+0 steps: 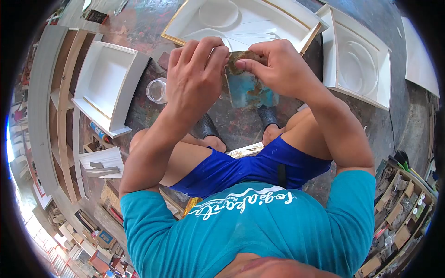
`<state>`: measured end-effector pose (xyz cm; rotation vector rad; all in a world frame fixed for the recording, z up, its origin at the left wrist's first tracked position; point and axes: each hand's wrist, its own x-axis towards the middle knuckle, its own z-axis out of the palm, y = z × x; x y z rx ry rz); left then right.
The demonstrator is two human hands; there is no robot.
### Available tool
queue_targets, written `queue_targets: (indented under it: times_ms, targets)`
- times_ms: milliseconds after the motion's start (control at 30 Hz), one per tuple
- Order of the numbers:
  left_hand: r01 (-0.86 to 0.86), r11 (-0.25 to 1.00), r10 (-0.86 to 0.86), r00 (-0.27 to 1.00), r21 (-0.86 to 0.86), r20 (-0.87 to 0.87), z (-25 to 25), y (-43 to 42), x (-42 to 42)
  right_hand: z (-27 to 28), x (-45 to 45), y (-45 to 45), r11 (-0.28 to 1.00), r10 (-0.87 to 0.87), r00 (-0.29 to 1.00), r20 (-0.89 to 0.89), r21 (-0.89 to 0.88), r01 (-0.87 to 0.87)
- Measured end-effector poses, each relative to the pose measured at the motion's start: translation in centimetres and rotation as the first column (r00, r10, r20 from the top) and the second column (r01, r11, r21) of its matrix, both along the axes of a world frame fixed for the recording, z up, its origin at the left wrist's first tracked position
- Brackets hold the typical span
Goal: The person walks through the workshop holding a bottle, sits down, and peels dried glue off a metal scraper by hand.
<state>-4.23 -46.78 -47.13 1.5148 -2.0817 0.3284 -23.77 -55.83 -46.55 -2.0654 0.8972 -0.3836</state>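
A flat, thin piece (pixel 243 88), turquoise with brown smears, is held up in front of the knees. My right hand (pixel 271 67) pinches its top edge, with the thumb across the brown-smeared part. At the piece's upper left is my left hand (pixel 197 69), its fingers curled together; what they hold, if anything, is hidden behind them. A clear round jar (pixel 157 90) stands on the floor just left of my left wrist. Beyond both hands lies a large white tray-like box (pixel 259 21) with yellowish edges and white oval and strip shapes inside.
White open boxes stand at the left (pixel 104 83) and right (pixel 357 60). A long wooden frame (pixel 62 116) runs along the far left. Grey strips lie on a white sheet (pixel 103 160). Crates of offcuts (pixel 403 208) fill the lower right.
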Motion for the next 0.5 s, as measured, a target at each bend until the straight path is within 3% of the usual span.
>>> queue_targets:
  times_ms: [100, 200, 500]
  targets:
    - [0.069, 0.991, -0.050, 0.987, 0.119, -0.155, -0.8, -0.2, 0.1, 0.7, 0.0, 0.2, 1.000, -0.028, 1.000, -0.009, -0.006, 0.028]
    - [0.109, 0.983, -0.073, 0.970, 0.148, -0.231, -0.5, 0.0, -0.3, -0.1, -0.2, -0.1, 0.991, -0.032, 0.999, -0.012, -0.130, 0.030]
    - [0.153, 0.965, -0.083, 0.949, 0.214, -0.306, -0.6, -0.1, -0.1, -0.6, 0.1, 0.1, 0.957, -0.075, 0.997, 0.033, -0.280, 0.081]
